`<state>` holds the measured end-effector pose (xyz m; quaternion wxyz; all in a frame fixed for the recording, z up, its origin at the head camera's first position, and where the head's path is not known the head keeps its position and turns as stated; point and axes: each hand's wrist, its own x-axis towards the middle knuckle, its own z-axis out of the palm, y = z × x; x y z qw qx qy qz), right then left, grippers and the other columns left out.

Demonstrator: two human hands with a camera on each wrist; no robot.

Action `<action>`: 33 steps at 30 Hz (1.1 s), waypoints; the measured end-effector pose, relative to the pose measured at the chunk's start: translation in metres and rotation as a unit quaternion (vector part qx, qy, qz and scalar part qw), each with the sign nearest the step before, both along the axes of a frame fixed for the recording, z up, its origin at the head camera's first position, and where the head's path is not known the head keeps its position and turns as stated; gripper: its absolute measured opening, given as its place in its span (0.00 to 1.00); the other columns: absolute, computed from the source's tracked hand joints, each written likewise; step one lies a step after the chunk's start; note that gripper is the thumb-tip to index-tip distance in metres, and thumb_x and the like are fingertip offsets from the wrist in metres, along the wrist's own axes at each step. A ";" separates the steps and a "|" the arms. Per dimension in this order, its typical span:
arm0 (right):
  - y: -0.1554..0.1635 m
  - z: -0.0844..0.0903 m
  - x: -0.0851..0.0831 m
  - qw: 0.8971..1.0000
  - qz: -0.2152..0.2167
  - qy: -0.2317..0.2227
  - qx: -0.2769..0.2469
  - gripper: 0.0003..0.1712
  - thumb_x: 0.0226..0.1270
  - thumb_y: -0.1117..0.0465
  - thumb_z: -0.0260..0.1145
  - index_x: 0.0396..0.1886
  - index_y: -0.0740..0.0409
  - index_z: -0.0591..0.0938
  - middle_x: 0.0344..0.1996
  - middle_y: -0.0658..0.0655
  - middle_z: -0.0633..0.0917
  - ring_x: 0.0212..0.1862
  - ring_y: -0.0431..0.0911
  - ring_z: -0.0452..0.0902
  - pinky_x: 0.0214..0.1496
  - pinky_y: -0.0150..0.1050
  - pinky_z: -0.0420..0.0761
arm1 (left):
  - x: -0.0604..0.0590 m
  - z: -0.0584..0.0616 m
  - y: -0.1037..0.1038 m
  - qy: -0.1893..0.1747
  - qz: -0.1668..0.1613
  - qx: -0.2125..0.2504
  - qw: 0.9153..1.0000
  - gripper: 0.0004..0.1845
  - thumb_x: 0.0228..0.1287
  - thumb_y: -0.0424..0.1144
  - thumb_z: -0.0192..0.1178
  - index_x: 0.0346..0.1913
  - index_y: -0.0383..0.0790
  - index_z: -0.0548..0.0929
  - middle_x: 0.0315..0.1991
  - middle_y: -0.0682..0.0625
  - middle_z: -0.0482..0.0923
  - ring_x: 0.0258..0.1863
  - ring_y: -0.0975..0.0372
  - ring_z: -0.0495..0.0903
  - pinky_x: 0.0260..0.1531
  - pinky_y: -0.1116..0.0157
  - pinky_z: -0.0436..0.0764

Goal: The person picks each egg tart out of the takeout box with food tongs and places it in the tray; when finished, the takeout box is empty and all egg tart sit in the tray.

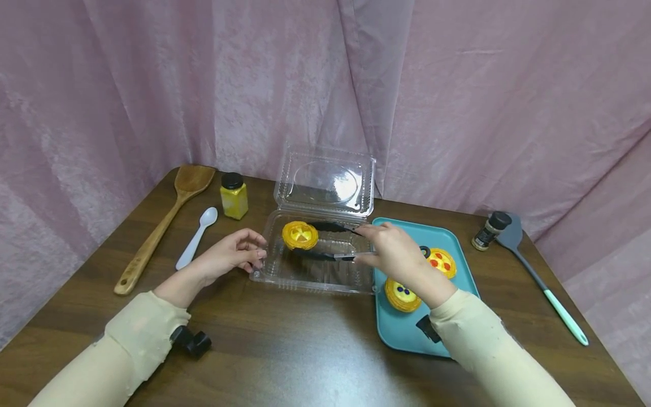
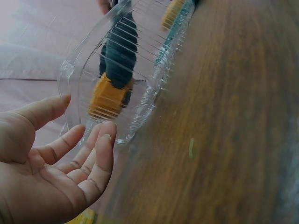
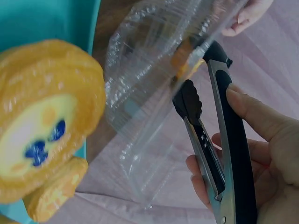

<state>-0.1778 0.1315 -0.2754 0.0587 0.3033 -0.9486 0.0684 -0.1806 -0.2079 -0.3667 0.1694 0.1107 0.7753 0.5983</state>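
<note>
My right hand [image 1: 394, 251] holds black-and-silver tongs [image 3: 231, 135] with the thumb on one arm and fingers on the other. Their black tips reach over a clear plastic clamshell box [image 1: 320, 287], whose lid stands raised at the back. A yellow egg tart [image 1: 300, 235] is at the box's left end, between the tong tips; whether they squeeze it I cannot tell. At the box's left edge is my left hand [image 1: 231, 254], fingers loosely bent. In the left wrist view its thumb is against or very near the clear rim, and the tart [image 2: 110, 95] shows through the wall.
Right of the box, a teal tray [image 1: 394, 333] holds a blueberry-topped tart [image 1: 403, 295] and a red-dotted tart [image 1: 441, 262]. A wooden spatula [image 1: 152, 243], white spoon [image 1: 197, 237] and yellow jar [image 1: 234, 198] lie left; a seasoning bottle [image 1: 488, 233] and grey-green spatula [image 1: 551, 308] lie right.
</note>
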 end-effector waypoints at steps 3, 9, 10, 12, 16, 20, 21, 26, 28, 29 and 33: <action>0.003 0.006 0.001 1.000 -0.006 -0.004 0.000 0.34 0.55 0.51 0.74 0.59 0.62 0.78 0.56 0.60 0.83 0.58 0.57 0.77 0.63 0.51 0.74 | -0.001 -0.001 0.000 -0.001 -0.001 -0.002 1.000 0.24 0.67 0.39 0.59 0.59 0.27 0.66 0.46 0.36 0.77 0.37 0.63 0.82 0.37 0.66 0.82; 0.012 0.018 0.003 1.000 -0.009 -0.004 -0.004 0.34 0.54 0.52 0.74 0.59 0.62 0.78 0.51 0.60 0.85 0.54 0.56 0.78 0.61 0.50 0.75 | -0.001 -0.002 -0.001 -0.001 -0.002 -0.003 1.000 0.25 0.67 0.39 0.59 0.59 0.27 0.65 0.46 0.36 0.77 0.37 0.63 0.82 0.38 0.66 0.82; 0.014 0.020 0.004 1.000 -0.009 -0.002 -0.004 0.34 0.54 0.52 0.74 0.59 0.62 0.78 0.51 0.59 0.85 0.54 0.56 0.78 0.58 0.50 0.77 | -0.001 -0.002 -0.001 -0.001 -0.002 -0.002 1.000 0.25 0.67 0.39 0.59 0.59 0.27 0.65 0.46 0.35 0.77 0.37 0.63 0.82 0.38 0.66 0.82; 0.018 0.023 0.005 1.000 -0.008 0.002 -0.004 0.33 0.54 0.53 0.74 0.59 0.63 0.78 0.51 0.59 0.85 0.52 0.56 0.78 0.53 0.49 0.79 | -0.002 -0.002 -0.001 -0.001 -0.001 -0.002 1.000 0.25 0.67 0.39 0.59 0.59 0.27 0.65 0.47 0.34 0.77 0.37 0.63 0.82 0.38 0.65 0.82; 0.025 0.030 0.007 1.000 -0.008 0.005 0.001 0.32 0.56 0.53 0.73 0.58 0.63 0.78 0.54 0.60 0.84 0.53 0.57 0.78 0.52 0.49 0.79 | -0.002 -0.001 -0.001 -0.002 0.000 0.001 1.000 0.24 0.67 0.38 0.58 0.59 0.27 0.65 0.47 0.33 0.76 0.37 0.63 0.82 0.37 0.66 0.82; 0.032 0.037 0.011 1.000 -0.021 -0.011 0.003 0.32 0.57 0.53 0.72 0.60 0.63 0.77 0.56 0.60 0.82 0.56 0.57 0.76 0.55 0.51 0.78 | -0.002 -0.001 0.000 -0.005 0.000 0.006 1.000 0.24 0.67 0.38 0.58 0.59 0.27 0.65 0.46 0.34 0.76 0.36 0.64 0.82 0.37 0.66 0.82; 0.034 0.039 0.011 1.000 -0.025 -0.015 0.003 0.32 0.57 0.53 0.72 0.60 0.62 0.77 0.56 0.60 0.82 0.57 0.57 0.75 0.55 0.52 0.77 | -0.002 -0.001 0.000 -0.005 0.000 0.007 1.000 0.24 0.67 0.38 0.58 0.59 0.27 0.65 0.46 0.34 0.77 0.36 0.64 0.82 0.37 0.66 0.82; 0.044 0.044 0.015 0.999 -0.037 -0.008 0.010 0.32 0.57 0.54 0.72 0.60 0.62 0.77 0.56 0.60 0.82 0.56 0.57 0.76 0.54 0.53 0.78 | -0.002 -0.001 0.000 -0.004 -0.001 0.006 1.000 0.24 0.67 0.38 0.58 0.59 0.27 0.65 0.46 0.36 0.77 0.36 0.64 0.82 0.37 0.67 0.82; 0.048 0.046 0.017 0.999 -0.035 0.000 0.013 0.32 0.56 0.54 0.73 0.59 0.62 0.77 0.55 0.61 0.83 0.55 0.58 0.77 0.53 0.53 0.78 | -0.002 0.000 0.000 -0.004 -0.001 0.006 1.000 0.24 0.67 0.38 0.58 0.59 0.27 0.65 0.46 0.36 0.77 0.36 0.64 0.82 0.37 0.67 0.82; 0.050 0.048 0.018 0.999 -0.035 0.003 0.014 0.32 0.56 0.54 0.73 0.59 0.62 0.78 0.55 0.61 0.83 0.55 0.58 0.77 0.53 0.53 0.78 | -0.002 0.000 0.000 -0.004 0.000 0.005 1.000 0.24 0.67 0.38 0.58 0.59 0.27 0.65 0.46 0.36 0.77 0.36 0.64 0.82 0.37 0.67 0.82; 0.058 0.053 0.023 0.999 -0.035 0.011 0.014 0.32 0.56 0.53 0.73 0.58 0.62 0.78 0.53 0.61 0.84 0.53 0.57 0.78 0.51 0.53 0.78 | -0.001 0.000 0.000 -0.004 0.000 0.005 1.000 0.24 0.67 0.37 0.58 0.59 0.27 0.65 0.45 0.36 0.77 0.36 0.64 0.82 0.37 0.67 0.82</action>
